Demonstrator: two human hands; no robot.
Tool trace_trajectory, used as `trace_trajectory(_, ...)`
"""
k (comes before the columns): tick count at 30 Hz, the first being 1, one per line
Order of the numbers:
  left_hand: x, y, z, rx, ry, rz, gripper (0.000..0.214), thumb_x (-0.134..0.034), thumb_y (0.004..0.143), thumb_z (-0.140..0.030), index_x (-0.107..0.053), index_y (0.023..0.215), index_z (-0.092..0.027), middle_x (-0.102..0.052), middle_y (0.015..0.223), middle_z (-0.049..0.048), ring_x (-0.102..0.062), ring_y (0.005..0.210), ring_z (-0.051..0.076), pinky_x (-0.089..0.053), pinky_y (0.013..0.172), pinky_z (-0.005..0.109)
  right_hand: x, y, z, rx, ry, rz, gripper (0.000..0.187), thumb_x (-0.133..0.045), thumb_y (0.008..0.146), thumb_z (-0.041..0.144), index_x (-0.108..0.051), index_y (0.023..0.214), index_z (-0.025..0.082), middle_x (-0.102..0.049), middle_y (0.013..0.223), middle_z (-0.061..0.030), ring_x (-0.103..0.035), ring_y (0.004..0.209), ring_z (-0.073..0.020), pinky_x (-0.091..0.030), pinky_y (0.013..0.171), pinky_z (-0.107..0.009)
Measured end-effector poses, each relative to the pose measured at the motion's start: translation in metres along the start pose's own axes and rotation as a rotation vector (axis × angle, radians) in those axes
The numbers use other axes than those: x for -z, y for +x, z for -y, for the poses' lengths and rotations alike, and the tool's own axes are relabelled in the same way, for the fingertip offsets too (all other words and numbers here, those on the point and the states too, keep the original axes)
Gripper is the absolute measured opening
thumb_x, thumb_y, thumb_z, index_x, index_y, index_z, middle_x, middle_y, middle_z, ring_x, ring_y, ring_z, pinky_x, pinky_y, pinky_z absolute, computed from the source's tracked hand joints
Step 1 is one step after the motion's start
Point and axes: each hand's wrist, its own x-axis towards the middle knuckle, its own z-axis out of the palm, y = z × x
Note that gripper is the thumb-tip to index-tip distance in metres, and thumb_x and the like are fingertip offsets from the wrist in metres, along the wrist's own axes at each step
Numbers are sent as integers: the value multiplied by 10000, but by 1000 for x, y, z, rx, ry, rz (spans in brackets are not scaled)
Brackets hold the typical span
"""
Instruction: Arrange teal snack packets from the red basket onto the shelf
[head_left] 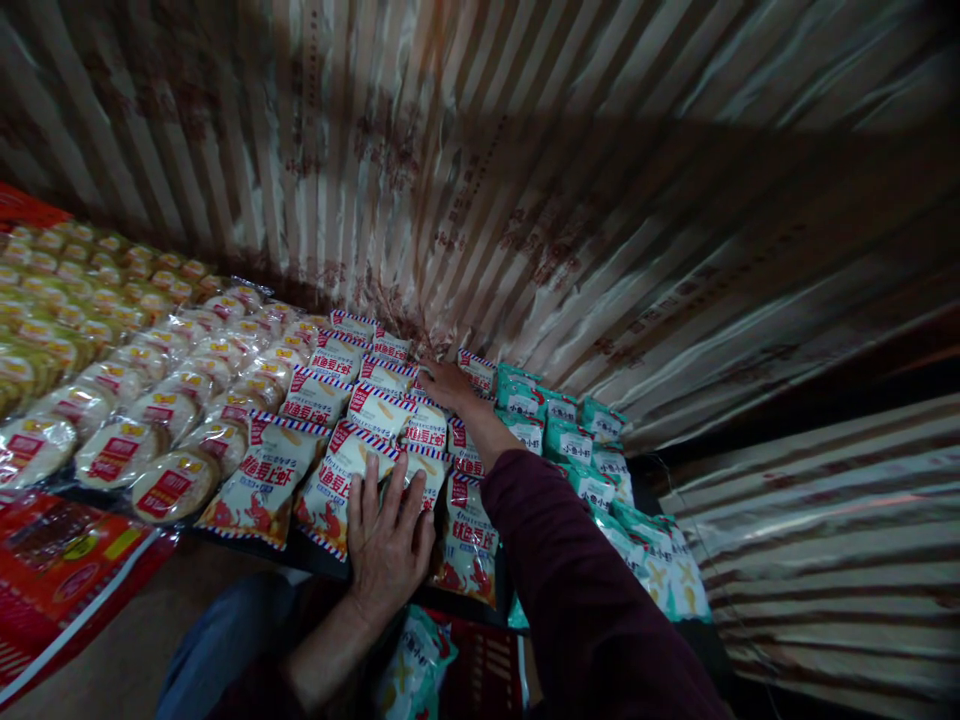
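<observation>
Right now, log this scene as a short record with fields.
Left hand: fingers spread over the front white packets
Right hand: at the back of the white packets; grip unclear
Right side: green packets
Left side: round wrapped snacks
Behind: striped sheeting
Lower left: red packaging
Lighting: dim

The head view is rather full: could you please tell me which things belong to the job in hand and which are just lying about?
Apparently in use: striped-edge snack packets; left hand, on the front ones; right hand, among the rear ones.

Apparently just lying about: green-and-white snack packets; clear-wrapped round crackers; red plastic packaging, lower left.
</observation>
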Motion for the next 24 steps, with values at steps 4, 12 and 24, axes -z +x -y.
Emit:
trace_trajectory(4, 2, 1, 0, -1, 20, -4, 458, -580, 841, -308, -542, 1291, -233, -472, 1414, 73, -175, 1422, 318, -170, 1135, 540, 1, 7, 1, 26, 26, -57, 449, -278, 944, 317, -485, 1331, 223, -521, 1375, -57, -459, 1277, -203, -332, 1066, -373)
trace_trajectory(12, 1, 3, 7, -33, 69, -34, 453, -554, 855, -294, -531, 1298, -203, -473, 1411, 91, -145, 1428, 319, -171, 1131, 530, 1, 35, 21, 165, 83, -156, 488, -236, 980, 376, -405, 1399, 191, -379, 1486, -61, -296, 1388, -159, -213, 1143, -335)
trace_trajectory(24, 0, 5, 5, -15, 79, -33, 370, -540, 864, -283, -598, 1220, -203, -518, 1373, 76, -186, 1417, 327, -177, 1125, 533, -6, 35, 37, 128, 140, -104, 478, -281, 968, 424, -386, 1406, 263, -379, 1488, -41, -340, 1365, -219, -156, 1149, -498)
